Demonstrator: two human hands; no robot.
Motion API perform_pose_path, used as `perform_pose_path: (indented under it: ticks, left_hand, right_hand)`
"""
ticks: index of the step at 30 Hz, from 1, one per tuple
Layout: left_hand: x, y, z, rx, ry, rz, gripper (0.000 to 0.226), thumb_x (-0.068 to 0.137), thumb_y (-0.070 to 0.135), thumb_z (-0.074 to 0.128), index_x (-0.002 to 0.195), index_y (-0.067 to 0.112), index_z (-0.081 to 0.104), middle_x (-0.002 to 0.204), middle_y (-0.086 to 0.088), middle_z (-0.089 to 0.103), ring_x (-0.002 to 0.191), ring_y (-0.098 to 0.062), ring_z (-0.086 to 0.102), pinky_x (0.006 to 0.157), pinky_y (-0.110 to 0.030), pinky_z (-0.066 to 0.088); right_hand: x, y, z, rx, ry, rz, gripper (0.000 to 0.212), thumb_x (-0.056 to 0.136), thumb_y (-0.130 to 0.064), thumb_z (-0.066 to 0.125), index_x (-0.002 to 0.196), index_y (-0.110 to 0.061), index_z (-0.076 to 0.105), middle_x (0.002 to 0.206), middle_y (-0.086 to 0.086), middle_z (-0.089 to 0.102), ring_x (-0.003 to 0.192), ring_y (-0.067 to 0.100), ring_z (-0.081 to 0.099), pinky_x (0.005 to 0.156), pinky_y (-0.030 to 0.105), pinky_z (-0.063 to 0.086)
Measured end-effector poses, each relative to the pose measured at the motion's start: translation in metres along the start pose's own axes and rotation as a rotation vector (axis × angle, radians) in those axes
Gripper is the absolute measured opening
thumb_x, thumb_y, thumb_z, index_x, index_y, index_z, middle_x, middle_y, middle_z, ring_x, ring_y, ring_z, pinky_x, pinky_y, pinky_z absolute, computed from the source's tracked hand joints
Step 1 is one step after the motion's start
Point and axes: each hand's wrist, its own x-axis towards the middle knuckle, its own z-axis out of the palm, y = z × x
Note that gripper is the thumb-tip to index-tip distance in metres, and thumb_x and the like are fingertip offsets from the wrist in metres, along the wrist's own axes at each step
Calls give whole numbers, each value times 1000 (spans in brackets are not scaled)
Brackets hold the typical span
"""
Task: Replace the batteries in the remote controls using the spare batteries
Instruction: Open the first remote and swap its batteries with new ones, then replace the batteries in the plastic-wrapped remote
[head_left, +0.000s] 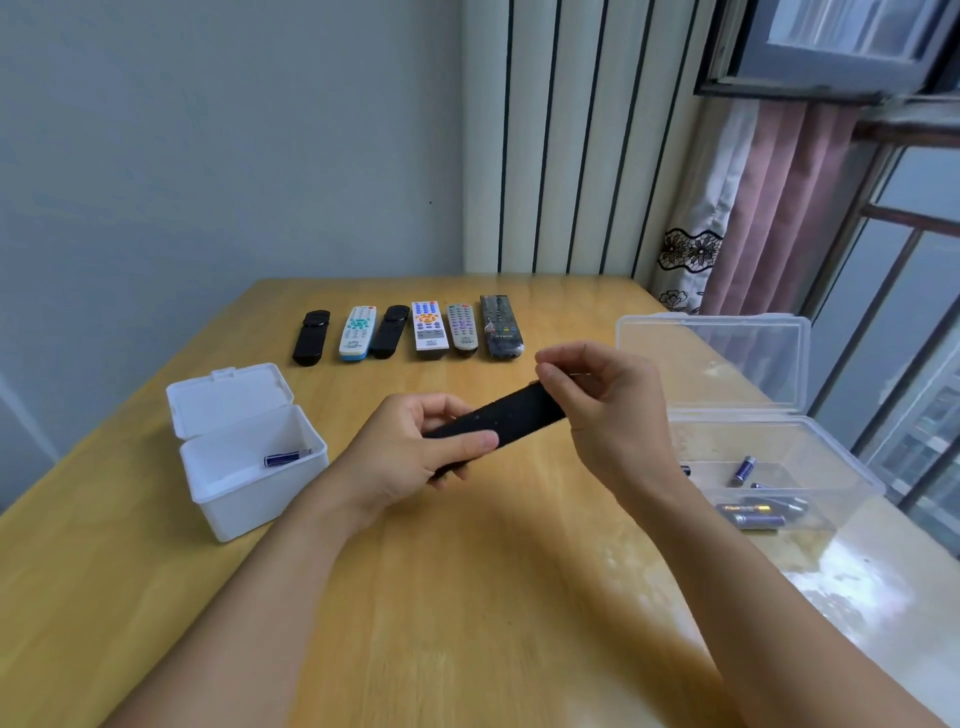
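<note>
hands (410, 452) (608, 410) grip black remote (498, 418) above table (467, 597) centre.

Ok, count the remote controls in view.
7. Six lie in a row at the wooden table's far side; one black remote is held between the left hand and right hand.

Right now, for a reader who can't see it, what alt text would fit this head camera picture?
A person's left hand and right hand hold a black remote above a wooden table. Six more remotes lie in a row behind, with a white box holding one battery at left and a clear box of batteries at right.
</note>
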Motion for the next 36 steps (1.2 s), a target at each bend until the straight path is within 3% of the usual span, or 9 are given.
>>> perform_pose_path:
  ticks: [3,6,9,11,15,19,25,31,36]
  left_hand:
    - [1,4,-1,-464,212,-121,39,73,12,85,109,13,70,84,-5,72,56,-11,57,48,-18,50]
    - [3,3,-3,-661,389,-145,27,76,9,83,98,14,69,92,-9,70,52,-6,53,47,-13,48]
    - [8,4,1,-733,385,-46,36,84,16,78,117,10,65,101,-10,71,61,-6,62,54,-16,53]
    - [12,3,-3,-791,341,33,50,90,23,72,135,10,56,113,-6,71,86,-15,72,69,-25,59]
    - [19,-15,0,-236,434,42,50,93,32,70,140,27,50,127,6,63,104,-14,68,86,-39,60]
    - [20,-37,-11,178,428,124,40,91,25,72,128,31,59,123,13,62,108,-5,62,77,-20,51]
    - [38,-54,-20,209,428,132,23,90,22,72,111,30,67,110,17,65,104,-1,62,74,-15,46]
    - [46,-56,-22,190,483,124,16,91,22,70,104,30,68,101,14,67,97,4,61,67,-14,43]
    - [44,-54,-21,156,474,120,13,91,22,69,101,31,68,101,15,68,95,2,62,69,-18,46]
  right_hand:
    - [-2,-12,-15,-310,-292,-56,27,88,-29,76,114,-24,75,98,-12,74,90,-1,66,81,13,50]
    - [-13,-19,-20,-368,-518,-11,38,87,-32,76,125,-27,70,94,-11,75,81,2,68,78,19,54]
    - [-13,-21,-12,-251,-444,3,31,90,-26,74,122,-26,72,79,-7,75,72,5,68,69,21,52]
    - [-2,-26,2,-194,-231,-25,28,90,-22,74,118,-21,75,77,-6,75,69,5,65,69,25,52]
    - [53,-18,39,-65,226,159,20,88,-18,74,106,-14,79,71,4,70,68,14,61,69,31,51]
    - [104,25,66,137,471,637,24,91,-16,73,114,-9,73,89,2,65,84,24,60,82,34,52]
    - [141,92,88,-147,505,789,22,87,-8,72,109,-8,68,105,11,68,104,31,63,81,37,51]
    - [164,112,95,-299,379,783,15,85,-6,75,98,-6,65,91,8,62,84,23,60,70,29,49]
    - [163,111,102,-412,342,506,23,90,-32,61,100,-13,69,99,8,69,90,26,65,82,38,57]
